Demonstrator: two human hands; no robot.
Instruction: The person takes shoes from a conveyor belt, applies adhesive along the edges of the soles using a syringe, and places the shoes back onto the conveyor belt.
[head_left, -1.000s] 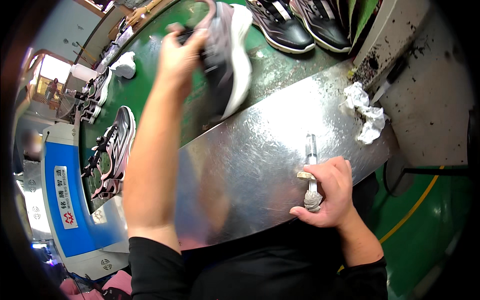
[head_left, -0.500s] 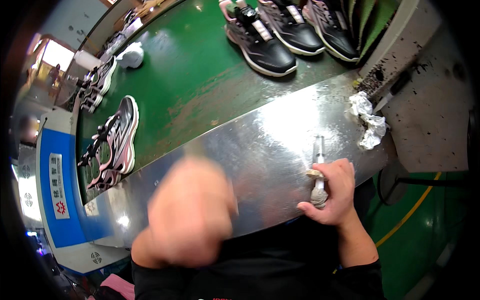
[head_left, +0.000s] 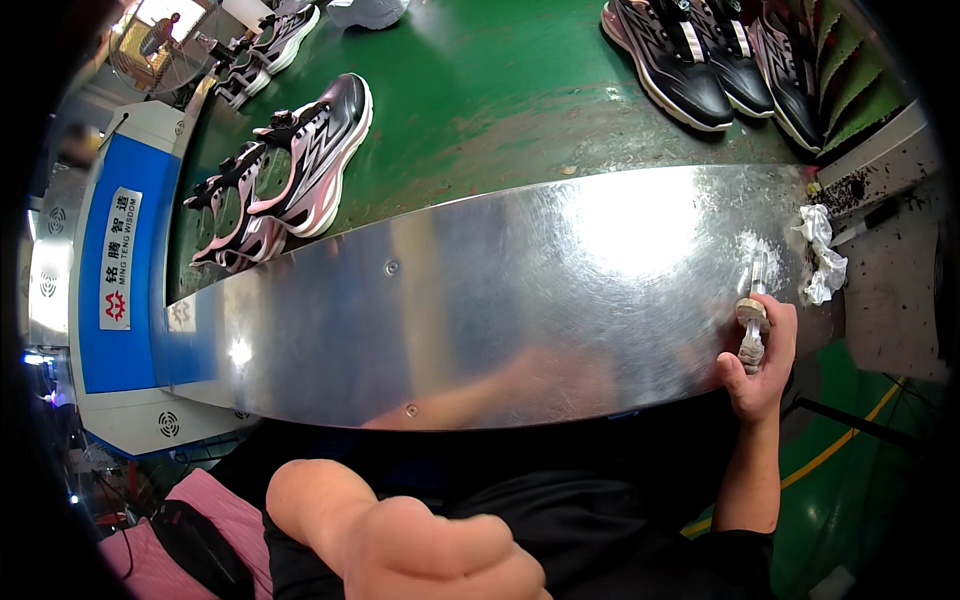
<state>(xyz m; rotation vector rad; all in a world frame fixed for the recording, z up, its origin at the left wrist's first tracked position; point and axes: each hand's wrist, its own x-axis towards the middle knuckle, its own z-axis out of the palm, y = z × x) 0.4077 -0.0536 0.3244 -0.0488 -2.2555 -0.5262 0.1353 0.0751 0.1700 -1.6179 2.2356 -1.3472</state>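
Note:
My right hand (head_left: 775, 350) is closed round a syringe-like tool (head_left: 753, 318) at the right end of a shiny metal worktop. A clear tube points away from me, a dirty tan collar sits midway, and a lumpy grey wrapping covers the near end. My left hand (head_left: 440, 548) is close to my chest at the lower edge, its knuckles up and fingers curled. Anything inside that fist is hidden. Nearest to the tool lies crumpled white paper (head_left: 824, 262).
Black and pink sneakers (head_left: 325, 150) stand on the green belt (head_left: 500, 110) at left. More black sneakers (head_left: 680, 75) are at far right, by green flaps (head_left: 855, 75). Beyond the paper lies a dark-handled knife (head_left: 870, 222). A blue and white machine housing (head_left: 140, 270) borders the left.
My left hand has dropped from above the worktop toward my body. The view has turned, so the shoes and my right hand appear further right. The syringe-like tool stays in my right hand.

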